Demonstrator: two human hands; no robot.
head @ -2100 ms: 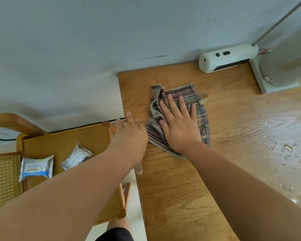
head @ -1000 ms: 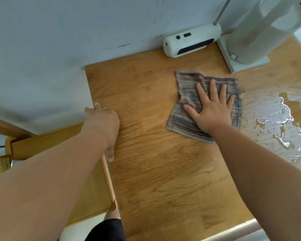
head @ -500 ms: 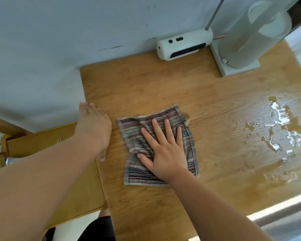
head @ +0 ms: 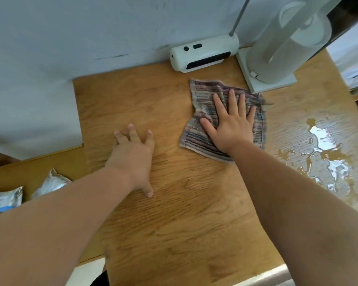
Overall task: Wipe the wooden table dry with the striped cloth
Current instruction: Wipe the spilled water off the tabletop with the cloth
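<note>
Right hand (head: 232,125) on striped cloth (head: 205,92), blurred packet (head: 2,200)

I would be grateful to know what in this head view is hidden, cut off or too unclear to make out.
All in the head view:
- Striped cloth: its middle lies hidden under the right hand.
- Puddle on the table: how far it runs toward the person is hidden by the right forearm.
- Packet: cut by the left edge, print too blurred to read.
- White stand: top cut by the upper edge.
</note>
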